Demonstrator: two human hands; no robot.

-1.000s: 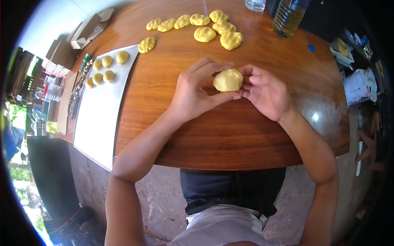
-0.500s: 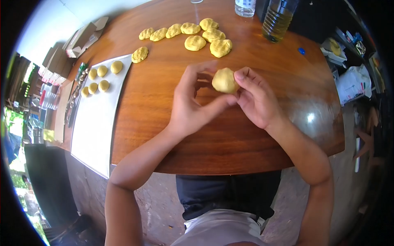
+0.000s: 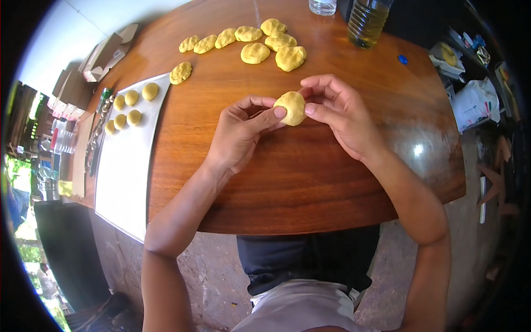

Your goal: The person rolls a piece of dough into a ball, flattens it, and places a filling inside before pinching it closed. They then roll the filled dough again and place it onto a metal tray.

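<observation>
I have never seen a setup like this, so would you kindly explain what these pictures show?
There is no robot here: a person works with two bare hands. Every view comes from one camera on their head, looking forward and down, so their arms reach away from you.

The left hand holds a yellow ball of dough between thumb and fingers, above the wooden table. The right hand has its thumb at the ball's other side.

On the table, nine uneven dough lumps lie farther off. To the left, a flat tray carries six smoother balls. A ribbed bottle of yellowish liquid stands toward the back.
</observation>
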